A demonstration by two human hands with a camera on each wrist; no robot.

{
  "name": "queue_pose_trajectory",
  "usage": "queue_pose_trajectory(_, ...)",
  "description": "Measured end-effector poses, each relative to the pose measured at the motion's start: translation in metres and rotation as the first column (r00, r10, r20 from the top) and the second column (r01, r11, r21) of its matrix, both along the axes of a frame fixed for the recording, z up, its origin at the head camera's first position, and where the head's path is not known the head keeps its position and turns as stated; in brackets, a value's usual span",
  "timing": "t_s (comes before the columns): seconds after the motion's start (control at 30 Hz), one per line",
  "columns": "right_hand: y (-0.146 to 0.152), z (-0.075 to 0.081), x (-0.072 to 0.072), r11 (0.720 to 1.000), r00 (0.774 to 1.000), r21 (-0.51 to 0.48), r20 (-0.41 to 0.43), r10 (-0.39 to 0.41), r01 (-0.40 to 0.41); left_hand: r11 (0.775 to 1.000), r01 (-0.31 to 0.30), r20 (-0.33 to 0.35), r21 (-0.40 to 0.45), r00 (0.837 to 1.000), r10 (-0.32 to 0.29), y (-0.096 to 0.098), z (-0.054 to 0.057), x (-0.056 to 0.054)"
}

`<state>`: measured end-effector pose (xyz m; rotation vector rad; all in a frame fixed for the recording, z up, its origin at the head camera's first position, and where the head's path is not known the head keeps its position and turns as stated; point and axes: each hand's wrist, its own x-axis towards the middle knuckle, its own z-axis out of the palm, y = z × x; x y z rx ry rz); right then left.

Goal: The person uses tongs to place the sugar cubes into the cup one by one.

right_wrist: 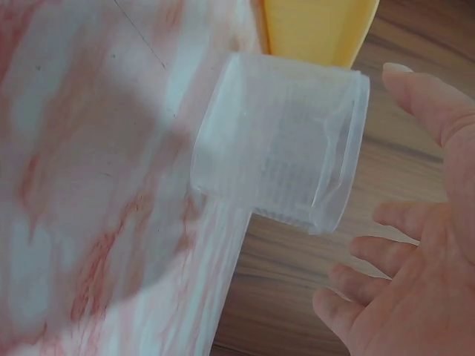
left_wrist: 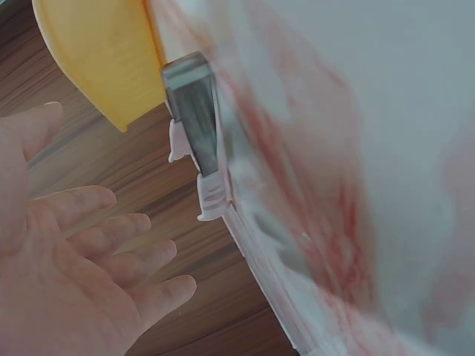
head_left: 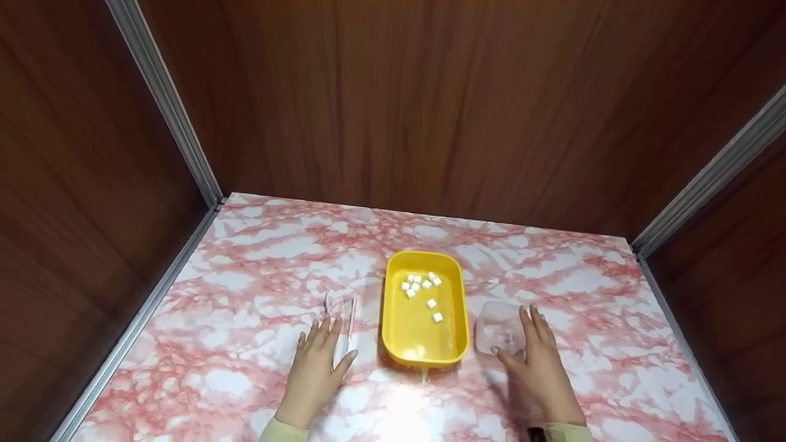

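In the head view a yellow tray [head_left: 412, 336] lies in the middle, with several small white cubes [head_left: 416, 286] inside. To its left my left hand [head_left: 314, 369] is spread palm down, fingers straight, over a clear, pink-edged item [head_left: 338, 303] that it partly covers. The left wrist view shows a shiny grey metal strip [left_wrist: 194, 111] beside pale pink tabs [left_wrist: 213, 196], apart from the fingers; I cannot tell what kind of thing it is. Right of the tray stands a clear plastic container [right_wrist: 278, 137]. My right hand [head_left: 540, 367] hovers beside it with thumb and fingers apart, gripping nothing.
The table [head_left: 258, 245] has a red and white marbled top. Dark brown wood-look panels [head_left: 393, 110] rise at the back and both sides, joined by grey metal posts [head_left: 169, 101]. A bright glare falls on the near part of the table.
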<state>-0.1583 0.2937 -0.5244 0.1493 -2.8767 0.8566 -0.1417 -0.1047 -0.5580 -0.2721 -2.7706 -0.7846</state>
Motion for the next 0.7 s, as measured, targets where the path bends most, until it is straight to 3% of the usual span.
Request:
queue_pose_trajectory(0.33,0.001,-0.001,-0.008,1.000,1.000,-0.019,-0.019,-0.001,0.000,1.000,0.005,0.024,-0.003,1.000,-0.005,0.002,-0.001,-0.001)
queue_pose_trajectory(0.7,0.003,-0.005,-0.017,1.000,0.999,-0.020,0.039,-0.002,0.003,1.000,-0.018,0.007,0.021,1.000,0.018,0.005,-0.006,-0.009)
